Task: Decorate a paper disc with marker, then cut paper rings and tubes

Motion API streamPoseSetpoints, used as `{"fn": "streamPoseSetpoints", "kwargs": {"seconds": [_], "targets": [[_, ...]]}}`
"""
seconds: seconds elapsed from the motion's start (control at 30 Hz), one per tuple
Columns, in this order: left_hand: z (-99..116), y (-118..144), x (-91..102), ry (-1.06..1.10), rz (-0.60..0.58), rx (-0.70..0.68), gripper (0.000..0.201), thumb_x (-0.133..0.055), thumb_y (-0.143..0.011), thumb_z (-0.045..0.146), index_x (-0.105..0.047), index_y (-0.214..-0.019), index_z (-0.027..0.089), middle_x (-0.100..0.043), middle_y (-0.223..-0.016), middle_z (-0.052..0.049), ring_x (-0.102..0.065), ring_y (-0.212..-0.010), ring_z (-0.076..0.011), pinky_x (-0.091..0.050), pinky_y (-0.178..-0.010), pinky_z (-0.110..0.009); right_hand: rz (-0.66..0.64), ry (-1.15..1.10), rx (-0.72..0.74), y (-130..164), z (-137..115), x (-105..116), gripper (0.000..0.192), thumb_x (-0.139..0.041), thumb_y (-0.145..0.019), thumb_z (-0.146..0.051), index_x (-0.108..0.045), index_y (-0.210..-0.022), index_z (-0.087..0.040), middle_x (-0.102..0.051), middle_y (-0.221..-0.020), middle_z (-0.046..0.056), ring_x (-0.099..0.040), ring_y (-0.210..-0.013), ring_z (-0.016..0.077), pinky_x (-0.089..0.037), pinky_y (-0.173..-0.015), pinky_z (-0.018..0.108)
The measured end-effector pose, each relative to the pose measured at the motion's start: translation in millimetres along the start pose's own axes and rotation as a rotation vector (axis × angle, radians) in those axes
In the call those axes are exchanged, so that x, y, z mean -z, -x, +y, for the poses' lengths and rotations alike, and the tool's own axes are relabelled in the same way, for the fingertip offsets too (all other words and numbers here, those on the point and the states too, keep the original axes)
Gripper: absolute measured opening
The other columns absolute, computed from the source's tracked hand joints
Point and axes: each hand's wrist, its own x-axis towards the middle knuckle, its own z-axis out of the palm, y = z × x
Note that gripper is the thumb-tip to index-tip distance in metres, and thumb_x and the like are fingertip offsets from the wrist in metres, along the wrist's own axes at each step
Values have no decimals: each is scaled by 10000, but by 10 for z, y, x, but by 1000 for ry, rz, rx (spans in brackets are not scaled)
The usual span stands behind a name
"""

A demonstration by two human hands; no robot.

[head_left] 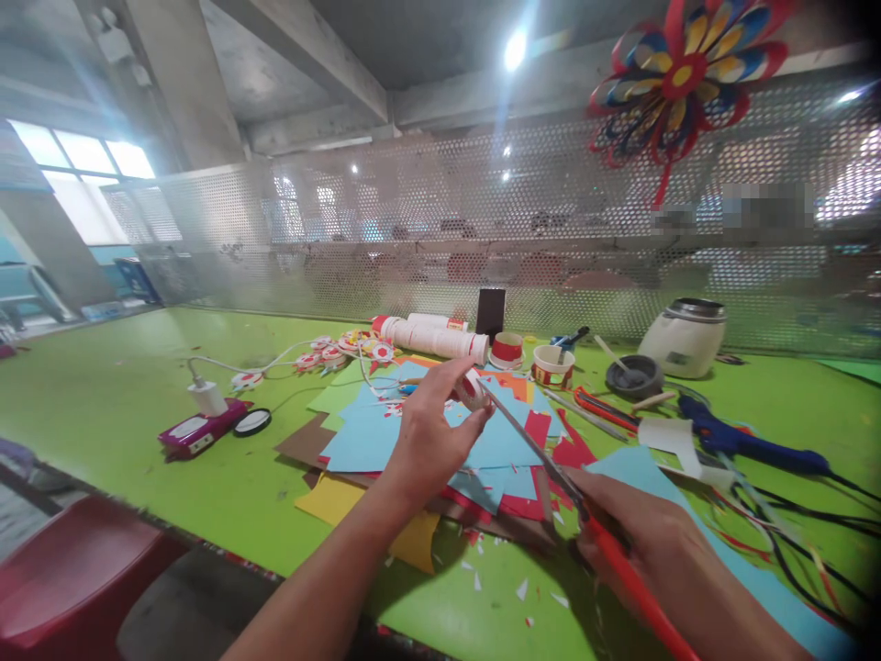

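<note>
My left hand (430, 436) is raised over the coloured paper, its thumb and fingers closed on a small white and red paper ring (473, 389). In my right hand (647, 528) is a pair of scissors (527, 442) with red handles. The long metal blades point up and left, and their tips reach the paper ring. From this angle I cannot tell whether the blades are parted. Under both hands lie light blue paper sheets (372, 431), with red, brown and yellow paper (337, 503) beneath. Small paper scraps (477, 580) are scattered on the green table (275, 537) in front.
A blue glue gun (750, 441) and an orange utility knife (606, 409) lie to the right. Behind stand paper cups (552, 367), a white jar (685, 338) and a striped paper roll (433, 340). A purple power strip (203, 430) sits left. Perforated metal screening (413, 220) borders the table.
</note>
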Motion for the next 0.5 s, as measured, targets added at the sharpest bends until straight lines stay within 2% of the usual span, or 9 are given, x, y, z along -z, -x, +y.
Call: {"fn": "streamPoseSetpoints", "kwargs": {"seconds": [0.13, 0.23, 0.33, 0.5], "targets": [[53, -31, 47, 182, -99, 133, 498, -639, -813, 258, -499, -1286, 197, -580, -1201, -106, -590, -983, -187, -469, -917, -349, -133, -224, -39, -25, 9, 69, 429, -488, -778, -263, -669, -1148, -142, -720, -740, 45, -656, -610, 194, -529, -565, 263], [91, -52, 73, 416, -135, 233, 490, -673, -788, 275, -510, -1242, 188, -603, -1157, -100, -589, -954, -182, -464, -870, -325, -109, -387, -132, 4, -27, 107, 391, -488, -790, -315, -714, -1080, -184, -674, -634, 15, -630, -567, 184, -493, -501, 241], [109, -66, 97, 651, -141, 314, 406, -691, -769, 264, -579, -1152, 192, -627, -1092, -78, -572, -957, -175, -446, -799, -274, -54, -464, -207, 61, -71, 159, 326, -560, -770, -367, -748, -1003, -239, -710, -695, 23, -673, -683, 219, -527, -556, 240], [117, -84, 132, 873, -90, 393, 305, -692, -751, 274, -699, -1043, 186, -654, -1071, -84, -551, -890, -158, -405, -702, -246, 16, -507, -330, 172, -85, 305, 314, -674, -736, -425, -754, -985, -253, -749, -966, 39, -691, -878, 257, -575, -710, 254]]}}
